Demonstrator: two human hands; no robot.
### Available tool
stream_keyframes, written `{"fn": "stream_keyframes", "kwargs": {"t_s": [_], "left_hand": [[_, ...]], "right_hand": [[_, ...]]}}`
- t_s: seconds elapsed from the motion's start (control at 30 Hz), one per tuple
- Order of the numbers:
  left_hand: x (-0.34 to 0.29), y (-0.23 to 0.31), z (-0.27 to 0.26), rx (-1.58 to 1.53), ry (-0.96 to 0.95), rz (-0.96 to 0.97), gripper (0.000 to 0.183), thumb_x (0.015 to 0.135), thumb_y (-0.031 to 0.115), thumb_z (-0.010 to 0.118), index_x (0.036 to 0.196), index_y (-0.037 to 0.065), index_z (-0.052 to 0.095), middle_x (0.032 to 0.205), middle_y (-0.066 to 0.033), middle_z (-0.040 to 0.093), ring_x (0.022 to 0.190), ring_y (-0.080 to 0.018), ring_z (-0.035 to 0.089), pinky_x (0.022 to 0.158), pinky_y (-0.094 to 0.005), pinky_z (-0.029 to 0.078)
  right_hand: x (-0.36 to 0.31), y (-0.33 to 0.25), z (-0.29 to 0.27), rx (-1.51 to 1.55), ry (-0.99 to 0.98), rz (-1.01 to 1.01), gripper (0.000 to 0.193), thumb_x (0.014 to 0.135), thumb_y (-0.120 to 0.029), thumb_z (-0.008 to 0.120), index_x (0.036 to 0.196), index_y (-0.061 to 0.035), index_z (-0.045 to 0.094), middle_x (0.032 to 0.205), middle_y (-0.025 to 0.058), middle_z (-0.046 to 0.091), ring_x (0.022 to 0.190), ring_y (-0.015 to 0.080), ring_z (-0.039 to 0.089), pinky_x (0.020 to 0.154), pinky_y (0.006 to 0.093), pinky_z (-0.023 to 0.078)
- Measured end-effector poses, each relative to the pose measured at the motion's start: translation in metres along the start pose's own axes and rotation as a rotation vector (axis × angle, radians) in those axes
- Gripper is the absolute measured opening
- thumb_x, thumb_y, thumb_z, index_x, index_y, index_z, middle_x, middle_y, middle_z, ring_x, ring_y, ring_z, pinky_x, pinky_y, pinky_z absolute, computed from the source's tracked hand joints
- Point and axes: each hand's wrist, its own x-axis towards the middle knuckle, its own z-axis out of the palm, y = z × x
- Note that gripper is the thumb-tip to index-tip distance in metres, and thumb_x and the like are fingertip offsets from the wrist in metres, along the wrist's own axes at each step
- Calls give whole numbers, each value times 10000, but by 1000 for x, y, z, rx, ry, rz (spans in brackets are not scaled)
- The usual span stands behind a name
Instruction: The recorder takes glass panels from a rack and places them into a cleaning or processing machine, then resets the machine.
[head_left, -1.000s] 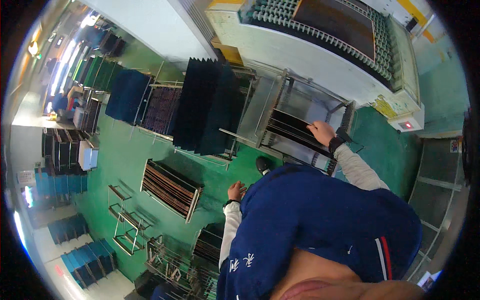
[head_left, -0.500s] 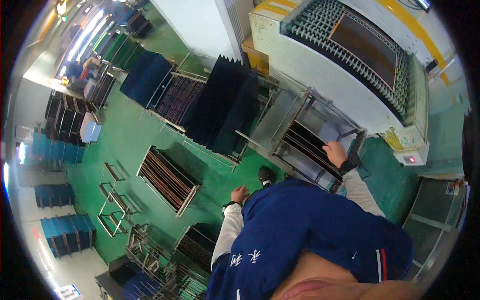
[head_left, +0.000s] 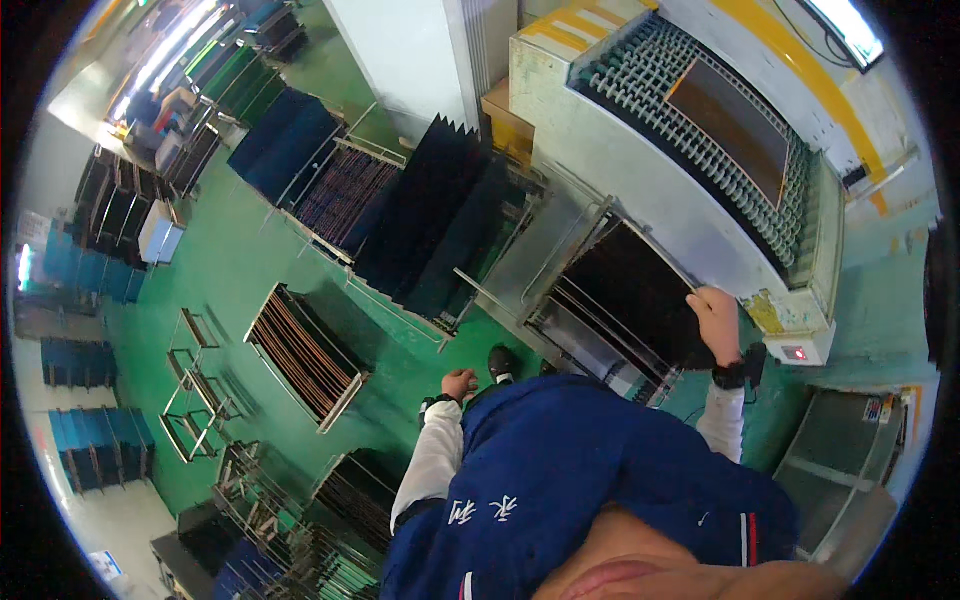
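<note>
Right hand (head_left: pixel 715 325) pinching a big dark sheet (head_left: pixel 635 288) in a metal rack (head_left: pixel 566 263), left hand (head_left: pixel 459 384) loosely curled, hands well apart, green floor (head_left: pixel 215 285) below

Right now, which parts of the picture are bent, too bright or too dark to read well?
In the head view, the white machine has a bowed long edge; lamps at upper left glare white; the corners are black; the dark board by the right hand shows little detail.
</note>
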Motion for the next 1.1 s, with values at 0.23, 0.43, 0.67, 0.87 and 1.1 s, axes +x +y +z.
{"fn": "stream_keyframes", "kwargs": {"t_s": [0.23,0.43,0.67,0.87,1.1], "left_hand": [[-17,24,14,100,-4,13,305,846,262,622,1029,19,588,801,-70,630,594,-188,612,461,-290,475],[6,12,11,-97,5,105,331,841,267,635,1032,3,575,836,-109,641,610,-219,624,466,-314,487],[13,27,17,-33,-23,109,345,857,261,623,1077,7,546,899,-126,636,658,-260,632,456,-336,479],[19,29,11,290,-81,328,340,855,229,608,1093,-6,543,918,-134,638,691,-250,634,521,-337,503],[11,9,-2,402,-100,557,343,850,226,604,1065,-38,559,916,-160,653,750,-239,635,600,-356,521]], "right_hand": [[10,20,-75,519,607,114,175,838,-131,627,752,11,572,678,69,535,667,121,456,637,264,372],[-1,62,-54,-138,436,145,175,811,22,578,986,21,590,767,72,559,699,176,531,691,263,453],[12,66,24,1853,453,415,76,852,-111,617,838,-50,575,830,54,582,811,211,561,750,341,482],[10,56,36,1865,272,597,212,885,-242,590,922,-33,579,861,77,611,797,189,573,746,325,480],[25,66,54,1652,-6,556,424,908,-425,519,946,-17,626,841,63,620,738,139,574,710,276,469]]}}
